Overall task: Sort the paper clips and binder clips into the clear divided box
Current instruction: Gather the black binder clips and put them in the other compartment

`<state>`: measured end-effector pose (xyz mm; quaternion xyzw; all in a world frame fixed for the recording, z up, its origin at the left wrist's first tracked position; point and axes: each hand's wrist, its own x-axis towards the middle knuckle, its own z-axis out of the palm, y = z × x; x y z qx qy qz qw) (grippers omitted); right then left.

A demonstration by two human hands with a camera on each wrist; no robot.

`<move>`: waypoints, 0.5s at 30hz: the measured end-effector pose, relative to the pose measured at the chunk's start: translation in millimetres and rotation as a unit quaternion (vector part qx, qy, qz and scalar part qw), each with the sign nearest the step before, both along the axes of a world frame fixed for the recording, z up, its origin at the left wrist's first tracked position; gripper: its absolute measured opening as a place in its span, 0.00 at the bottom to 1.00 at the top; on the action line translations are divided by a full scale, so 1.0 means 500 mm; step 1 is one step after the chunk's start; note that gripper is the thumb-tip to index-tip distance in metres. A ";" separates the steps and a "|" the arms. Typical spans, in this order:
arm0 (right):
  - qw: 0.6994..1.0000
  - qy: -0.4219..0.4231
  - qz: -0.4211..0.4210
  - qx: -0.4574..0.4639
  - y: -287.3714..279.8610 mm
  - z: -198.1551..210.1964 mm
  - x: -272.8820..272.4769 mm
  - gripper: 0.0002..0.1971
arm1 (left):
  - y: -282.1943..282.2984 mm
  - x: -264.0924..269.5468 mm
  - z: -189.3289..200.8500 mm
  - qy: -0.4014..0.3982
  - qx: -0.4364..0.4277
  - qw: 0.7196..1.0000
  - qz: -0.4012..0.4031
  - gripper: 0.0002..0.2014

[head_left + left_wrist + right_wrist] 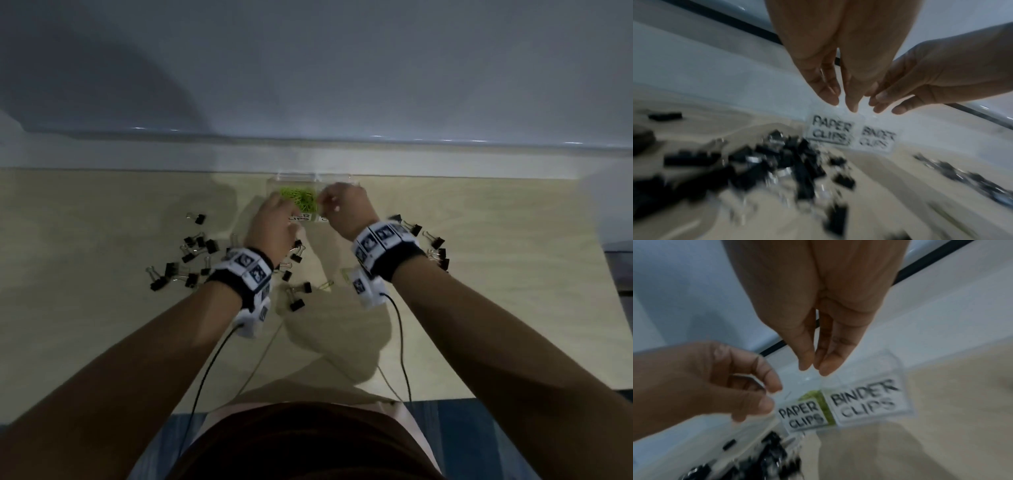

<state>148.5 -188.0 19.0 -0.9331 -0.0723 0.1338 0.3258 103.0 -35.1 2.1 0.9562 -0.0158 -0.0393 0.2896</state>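
The clear divided box (310, 178) stands at the table's far edge, with a heap of green paper clips (301, 200) in its left compartment. Its front carries the labels "PAPER CLIPS" (800, 417) and "BINDER CLIPS" (866, 400). The binder-clip side looks empty in the right wrist view. My left hand (275, 200) hovers over the left compartment with loosely bent fingers and nothing visible in them. My right hand (327, 202) hangs over the box, its thumb and fingertips (824, 369) close together with nothing seen between them. Black binder clips (191, 257) lie scattered on the table.
More binder clips (435, 248) lie right of my right wrist, and a few (298, 294) sit between my forearms. A loose paper clip (327, 285) rests on the wooden table (496, 308). A white wall ledge (445, 157) runs behind the box. Cables trail from both wristbands.
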 end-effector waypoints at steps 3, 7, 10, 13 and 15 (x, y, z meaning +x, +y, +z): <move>0.995 0.075 -0.013 -0.070 -0.066 -0.030 -0.076 0.05 | -0.049 -0.070 -0.043 0.128 0.016 0.988 -0.090 0.07; 0.980 0.139 -0.061 -0.128 -0.095 -0.070 -0.161 0.13 | -0.099 -0.118 -0.102 0.159 0.090 0.974 -0.133 0.13; 0.976 0.129 -0.008 -0.174 -0.079 -0.070 -0.183 0.16 | -0.108 -0.125 -0.117 0.163 0.126 0.967 -0.150 0.09; 0.975 0.126 -0.010 -0.184 -0.069 -0.080 -0.193 0.14 | -0.108 -0.127 -0.120 0.163 0.134 0.963 -0.166 0.08; 0.974 0.116 -0.012 -0.196 -0.067 -0.106 -0.196 0.15 | -0.104 -0.130 -0.114 0.153 0.133 0.963 -0.180 0.07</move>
